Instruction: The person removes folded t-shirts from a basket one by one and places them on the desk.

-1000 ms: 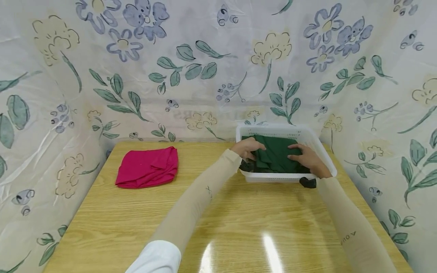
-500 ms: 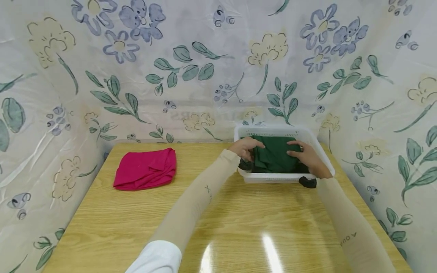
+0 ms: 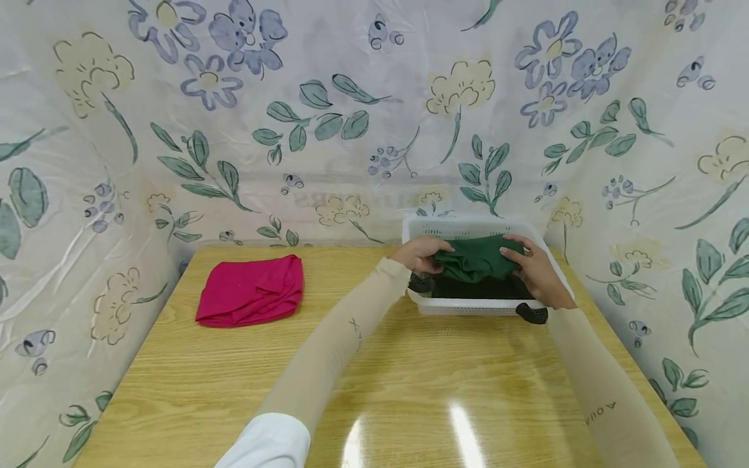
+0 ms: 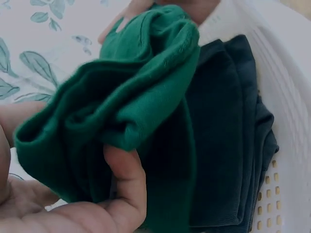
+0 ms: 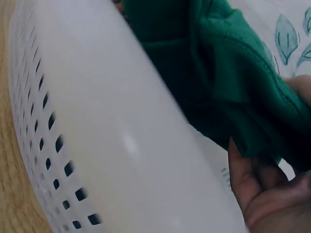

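A folded green garment (image 3: 476, 259) is held between my two hands over the white plastic basket (image 3: 468, 303). My left hand (image 3: 420, 253) grips its left end; the left wrist view shows fingers (image 4: 129, 174) curled under the bunched green cloth (image 4: 141, 97). At the other end my right hand (image 3: 535, 270) pinches the cloth, its fingers (image 5: 248, 179) beneath the fabric in the right wrist view. Below, in the basket, lies dark folded cloth (image 4: 218, 136), partly covered by the green garment.
On the left of the wooden table (image 3: 374, 364) lies a folded crimson cloth (image 3: 251, 291). Flower-printed sheeting (image 3: 351, 156) hangs close behind the basket and along both sides. The basket's perforated wall (image 5: 53, 145) rises beside my right hand.
The green garment has been lifted from lying flat in the basket and now bunches between both hands. Dark cloth shows beneath it. The crimson cloth stays put.
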`<control>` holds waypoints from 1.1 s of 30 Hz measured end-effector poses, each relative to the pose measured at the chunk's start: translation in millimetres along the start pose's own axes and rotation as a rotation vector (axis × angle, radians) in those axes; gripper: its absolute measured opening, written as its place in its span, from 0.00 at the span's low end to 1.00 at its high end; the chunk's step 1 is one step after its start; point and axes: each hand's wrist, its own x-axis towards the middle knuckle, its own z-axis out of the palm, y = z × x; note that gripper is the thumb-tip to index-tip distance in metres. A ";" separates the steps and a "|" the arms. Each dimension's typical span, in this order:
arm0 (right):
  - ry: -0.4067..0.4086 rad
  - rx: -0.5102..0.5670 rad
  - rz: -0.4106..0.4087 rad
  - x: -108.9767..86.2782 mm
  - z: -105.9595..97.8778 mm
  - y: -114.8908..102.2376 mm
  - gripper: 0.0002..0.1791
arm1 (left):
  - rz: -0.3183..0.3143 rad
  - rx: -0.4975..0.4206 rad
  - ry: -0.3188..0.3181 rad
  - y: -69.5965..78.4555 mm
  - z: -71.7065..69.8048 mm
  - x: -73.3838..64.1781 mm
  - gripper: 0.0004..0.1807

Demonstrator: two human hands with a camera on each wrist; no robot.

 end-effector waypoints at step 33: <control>0.031 -0.539 0.057 -1.7 -3.1 4.9 0.31 | 0.017 0.313 -0.020 -4.7 3.0 1.5 0.28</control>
